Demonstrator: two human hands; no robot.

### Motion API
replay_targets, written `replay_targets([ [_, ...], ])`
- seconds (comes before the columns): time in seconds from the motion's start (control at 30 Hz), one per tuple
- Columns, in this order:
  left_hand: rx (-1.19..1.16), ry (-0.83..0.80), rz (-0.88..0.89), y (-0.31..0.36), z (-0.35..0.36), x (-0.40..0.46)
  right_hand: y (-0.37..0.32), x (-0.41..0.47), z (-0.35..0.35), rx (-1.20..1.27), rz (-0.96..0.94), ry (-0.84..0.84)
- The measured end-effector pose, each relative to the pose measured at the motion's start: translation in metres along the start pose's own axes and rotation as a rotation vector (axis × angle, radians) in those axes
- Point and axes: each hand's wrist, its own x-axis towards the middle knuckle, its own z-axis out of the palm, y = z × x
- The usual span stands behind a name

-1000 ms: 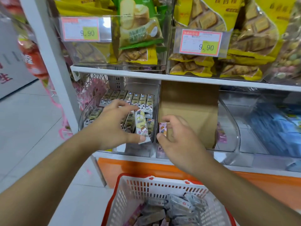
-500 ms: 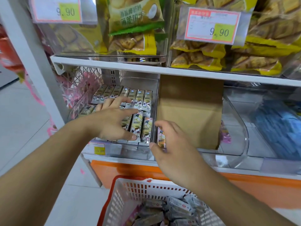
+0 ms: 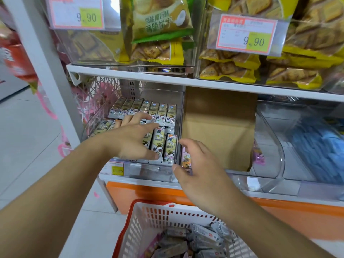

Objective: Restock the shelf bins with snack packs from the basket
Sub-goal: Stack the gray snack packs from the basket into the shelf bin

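Head view: our left hand (image 3: 134, 139) lies flat, fingers straight, squaring yellow snack packs (image 3: 168, 148) in the clear plastic bin (image 3: 178, 116), our right hand (image 3: 200, 164) pinches a pink snack pack (image 3: 186, 158), likely slotted beside the brown cardboard divider (image 3: 219, 131) next.

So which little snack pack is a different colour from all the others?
The pink pack by the right hand, standing in front of the brown cardboard. The packs in the left bin are cream and white.
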Motion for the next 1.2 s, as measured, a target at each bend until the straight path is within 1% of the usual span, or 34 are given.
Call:
replay_targets([
  [0.27,-0.053,0.011,-0.012,0.000,0.003,0.000,0.001,-0.002,-0.002,-0.005,0.005,-0.009],
  [0.4,-0.154,0.072,0.003,0.003,0.001,-0.012,0.001,-0.004,-0.004,0.003,-0.009,0.018],
  [0.47,-0.226,0.145,0.018,0.006,0.003,-0.025,0.001,-0.009,-0.006,0.016,-0.015,0.047],
  [0.57,-0.342,0.344,0.044,0.014,0.012,-0.051,0.002,-0.021,-0.008,0.025,-0.015,0.072],
  [0.63,-0.356,0.463,0.089,0.020,0.023,-0.070,0.006,-0.033,-0.007,0.019,-0.027,0.065],
  [0.7,-0.373,0.517,0.133,0.024,0.039,-0.088,0.014,-0.047,-0.002,0.015,-0.029,0.021],
  [0.73,-0.390,0.509,0.139,0.026,0.049,-0.096,0.020,-0.054,0.002,0.008,-0.021,-0.015],
  [0.8,-0.396,0.425,0.110,0.027,0.076,-0.111,0.034,-0.067,0.012,-0.019,0.026,-0.111],
  [0.93,-0.287,0.186,-0.028,0.015,0.155,-0.132,0.067,-0.091,0.041,-0.070,0.156,-0.247],
  [1.03,-0.183,0.062,-0.167,0.003,0.211,-0.141,0.089,-0.103,0.070,-0.132,0.215,-0.360],
  [1.13,-0.218,0.009,-0.281,-0.008,0.252,-0.142,0.110,-0.107,0.103,-0.208,0.260,-0.481],
  [1.2,-0.277,-0.021,-0.309,-0.014,0.275,-0.140,0.122,-0.107,0.125,-0.216,0.284,-0.556],
])
